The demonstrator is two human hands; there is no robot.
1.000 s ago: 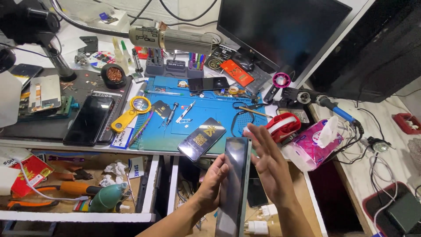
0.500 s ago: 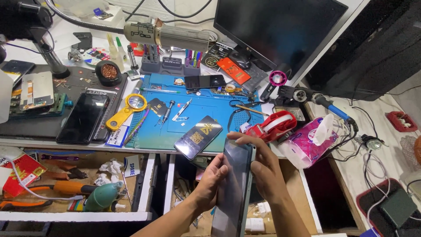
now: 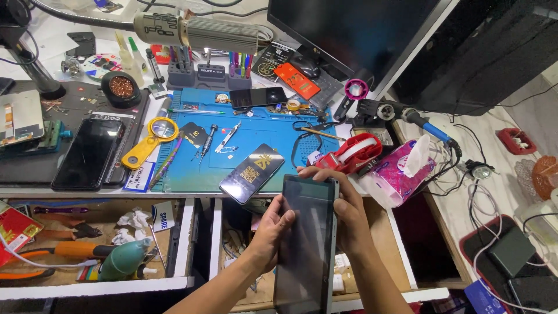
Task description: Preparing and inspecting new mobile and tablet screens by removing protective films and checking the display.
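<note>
— Where is the tablet (image 3: pixel 306 244)?
— Up on its end, over the open drawer (image 3: pixel 401 250), just in front of the blue mat (image 3: pixel 192 168).
— Who holds it?
— The left hand (image 3: pixel 273 229) presses its left edge. The right hand (image 3: pixel 346 212) wraps tight around its top and right side.

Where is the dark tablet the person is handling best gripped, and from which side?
By its long side edges, from left and right. The tablet is a thin flat slab held lengthwise away from the person; the right hand wraps its right edge and top corner, and the left hand touches its left edge.
</note>
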